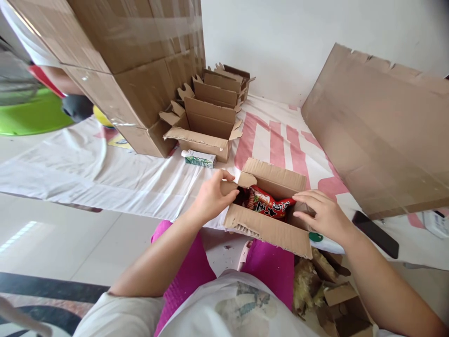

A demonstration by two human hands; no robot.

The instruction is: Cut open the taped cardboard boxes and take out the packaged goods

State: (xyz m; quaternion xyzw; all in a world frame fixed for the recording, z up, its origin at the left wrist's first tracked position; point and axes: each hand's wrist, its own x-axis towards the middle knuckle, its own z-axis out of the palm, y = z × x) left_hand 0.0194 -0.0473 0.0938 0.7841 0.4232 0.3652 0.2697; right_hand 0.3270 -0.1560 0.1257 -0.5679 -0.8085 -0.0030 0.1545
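Observation:
A small open cardboard box (268,229) sits at the table's near edge, in front of my body. Inside lies a shiny red snack packet (268,203) with black and white lettering. At the box's left end, my left hand (215,196) has thumb and fingers closed around a cardboard flap. My right hand (321,213) is over the right end, thumb and fingers apart, with a fingertip at the packet's right corner. My right palm hides that end of the box. A green round piece (315,237) shows below this hand.
Several open boxes (206,121) stand in a row beside stacked sealed cartons (136,93). A small drink carton (199,158) lies before them. Right are a large cardboard sheet (379,131) and a black phone (375,234). Cardboard scraps (340,295) lie below. Another person's arm (65,79) shows left.

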